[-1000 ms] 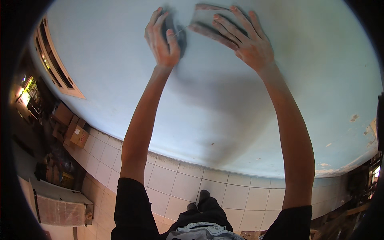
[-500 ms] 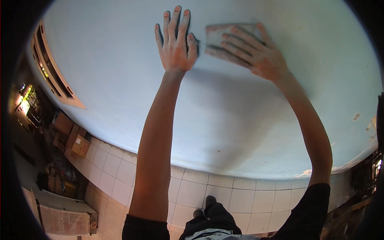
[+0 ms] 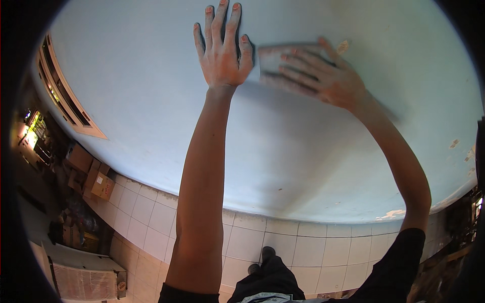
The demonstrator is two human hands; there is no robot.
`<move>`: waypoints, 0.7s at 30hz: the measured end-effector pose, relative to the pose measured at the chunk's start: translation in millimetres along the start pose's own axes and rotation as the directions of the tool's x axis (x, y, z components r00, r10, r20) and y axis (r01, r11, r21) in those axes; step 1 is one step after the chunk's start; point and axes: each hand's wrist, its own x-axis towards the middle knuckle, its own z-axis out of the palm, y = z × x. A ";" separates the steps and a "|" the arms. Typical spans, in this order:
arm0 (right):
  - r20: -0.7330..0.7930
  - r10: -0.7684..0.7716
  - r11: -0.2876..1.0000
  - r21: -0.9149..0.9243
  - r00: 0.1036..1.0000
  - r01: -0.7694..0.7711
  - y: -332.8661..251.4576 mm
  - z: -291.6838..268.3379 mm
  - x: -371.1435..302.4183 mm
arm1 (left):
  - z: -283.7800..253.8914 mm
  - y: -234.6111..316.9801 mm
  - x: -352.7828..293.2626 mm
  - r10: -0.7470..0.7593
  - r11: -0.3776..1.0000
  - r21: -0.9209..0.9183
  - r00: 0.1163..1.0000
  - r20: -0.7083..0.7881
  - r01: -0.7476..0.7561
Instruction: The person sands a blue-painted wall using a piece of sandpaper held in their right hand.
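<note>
Left hand (image 3: 221,65): your fingers are spread apart, flat to the wall (image 3: 283,151)
Right hand (image 3: 331,78): your fingers are apart, blurred, over the sheet (image 3: 270,62)
Sheet: thin, rectangular, beneath your right fingers, just right of your left hand
Wall: pale blue, with a slatted opening (image 3: 64,96) at left
Near floor (image 3: 245,244): pale tiles, cardboard boxes (image 3: 103,187) at left

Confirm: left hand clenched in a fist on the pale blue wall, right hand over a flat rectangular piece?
Not a fist: the head view shows the left hand open and spread on the pale blue wall. The rest stands.
</note>
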 end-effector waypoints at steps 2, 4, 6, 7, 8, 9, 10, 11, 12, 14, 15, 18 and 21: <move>0.063 -0.109 0.992 0.065 0.992 0.105 -0.3 -7.9 0.9 | 0.6 0.9 -1.2 -0.003 1.000 -0.014 1.000 -0.002 0.003; -0.023 -0.001 1.000 0.009 1.000 0.001 13.5 -13.8 10.3 | 0.7 2.4 -1.0 -0.008 1.000 -0.028 1.000 -0.004 0.008; -0.095 0.103 0.987 -0.114 0.990 -0.114 15.1 -15.9 14.1 | 0.6 5.0 0.5 -0.010 1.000 -0.015 1.000 0.003 0.010; -0.098 0.106 0.987 -0.115 0.990 -0.117 10.5 -14.8 12.6 | 0.2 3.9 -0.5 -0.007 1.000 -0.014 1.000 0.002 0.007; -0.042 0.039 0.999 0.006 0.998 -0.039 3.7 -11.5 9.1 | 0.0 3.4 -1.7 -0.003 1.000 -0.019 1.000 -0.009 0.003; 0.005 -0.034 0.991 0.131 0.999 0.033 -1.6 -6.8 6.2 | 0.2 2.4 -2.2 0.000 1.000 -0.024 1.000 -0.019 0.000; -0.049 -0.023 0.988 0.151 0.999 0.030 -1.8 -4.0 7.8 | -0.7 2.8 -1.6 -0.003 1.000 -0.025 1.000 -0.018 0.002; -0.047 -0.025 0.988 0.152 0.999 0.032 1.1 -2.5 9.5 | -1.4 2.7 -0.5 0.000 1.000 -0.026 1.000 -0.022 -0.001; -0.090 0.021 0.999 0.050 0.996 -0.017 4.9 -1.6 11.7 | -2.1 2.6 0.6 0.002 1.000 -0.026 1.000 -0.026 -0.003; -0.140 0.058 0.997 -0.048 0.989 -0.065 3.3 -3.6 14.0 | -2.0 5.2 1.3 -0.006 1.000 -0.025 1.000 -0.017 0.005; -0.109 0.059 0.991 -0.110 0.992 -0.072 -2.2 -7.0 13.1 | -2.0 7.0 1.7 -0.010 1.000 -0.025 1.000 -0.008 0.010; -0.067 -0.018 0.999 -0.037 0.998 0.016 -12.7 3.3 7.2 | 0.3 2.3 1.4 0.008 0.999 -0.037 0.999 -0.031 -0.009; -0.028 -0.068 0.997 -0.029 0.997 0.067 -7.4 -1.8 7.1 | 0.9 0.5 -0.8 0.000 1.000 -0.022 1.000 -0.011 0.000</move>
